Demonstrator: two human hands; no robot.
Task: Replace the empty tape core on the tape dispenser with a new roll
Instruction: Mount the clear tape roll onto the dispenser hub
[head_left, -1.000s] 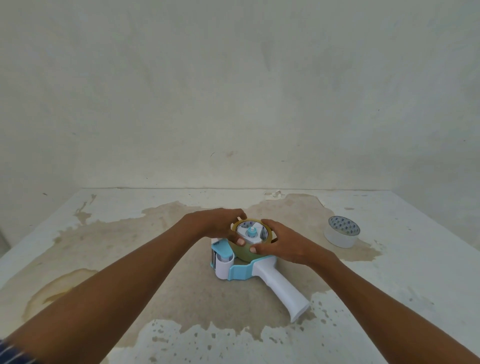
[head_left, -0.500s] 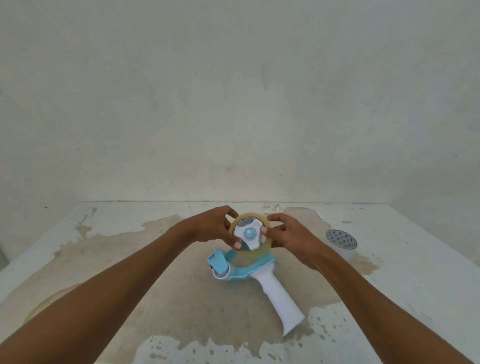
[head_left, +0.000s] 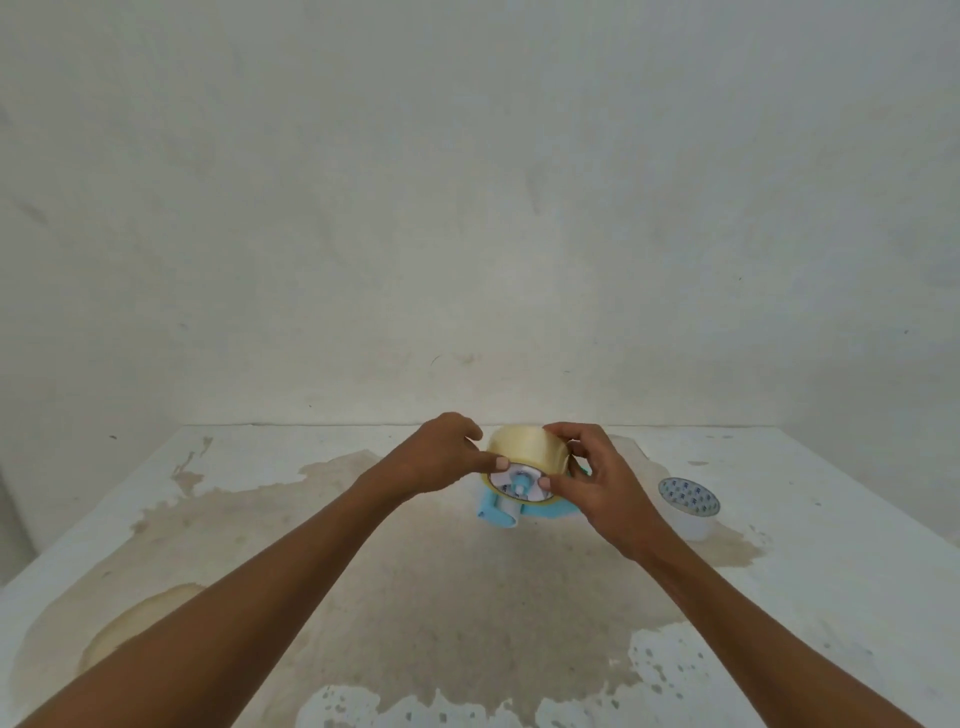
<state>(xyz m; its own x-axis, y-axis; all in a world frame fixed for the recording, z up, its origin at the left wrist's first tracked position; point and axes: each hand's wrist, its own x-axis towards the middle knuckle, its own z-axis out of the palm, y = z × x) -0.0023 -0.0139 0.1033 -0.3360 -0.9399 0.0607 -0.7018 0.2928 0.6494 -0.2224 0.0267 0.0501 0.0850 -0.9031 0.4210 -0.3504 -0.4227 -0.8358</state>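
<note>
Tape dispenser is what I have lifted off the counter, tipped so its round hub faces me, and only its blue front end and a strip of its frame show below my fingers. The one view I have is from my head, looking forward and down.

Around the hub sits the empty core, a pale yellowish ring that looks to have almost no tape left on it. My left hand is closed on the ring's left side, thumb pressed to its near rim. My right hand is closed on the right side, fingers curled over the top and thumb by the hub's white face. I grip from both sides so the ring comes off straight instead of jamming; I judge I am at the step of pulling it off the hub, and it is not free yet.

The new roll stands flat on the counter near the right edge, well apart from my hands, within easy reach for when the hub is bare. The handle is hidden behind my right hand.

Stains spread across the counter's middle, under my forearms.
</note>
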